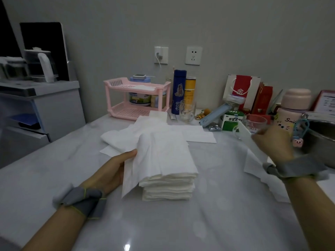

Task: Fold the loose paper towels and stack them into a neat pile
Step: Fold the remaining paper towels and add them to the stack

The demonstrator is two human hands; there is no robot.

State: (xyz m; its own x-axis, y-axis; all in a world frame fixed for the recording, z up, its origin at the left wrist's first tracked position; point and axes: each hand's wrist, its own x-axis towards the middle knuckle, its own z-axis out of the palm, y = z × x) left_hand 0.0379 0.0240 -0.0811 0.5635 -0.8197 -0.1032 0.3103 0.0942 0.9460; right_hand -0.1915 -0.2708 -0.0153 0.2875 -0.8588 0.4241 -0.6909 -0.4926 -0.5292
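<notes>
At the centre of a pale, glossy table (208,223) stands a stack of folded paper towels (167,189), its edges roughly squared. Draped over it is a top sheet (163,156), unfolded and hanging off the stack's 9 o'clock side. The left hand (112,171) grips that hanging edge, thumb on top and fingers hidden beneath the paper. At 12 o'clock from the stack, loose towels (137,131) lie crumpled and overlapping, with flat ones spread beside them. At 3 o'clock, well apart from the stack, the right hand (272,142) is raised and blurred, its fingertips pinching a loose sheet (253,165) that trails down to the table under the wrist. Both wrists wear grey bands. Along the wall from 11 to 2 o'clock stand a pink rack (137,87), a blue bottle (178,91), a glass mug (187,110), a green box (231,121) and a pink flask (293,105). A metal bowl (324,140) sits at the far right edge.
</notes>
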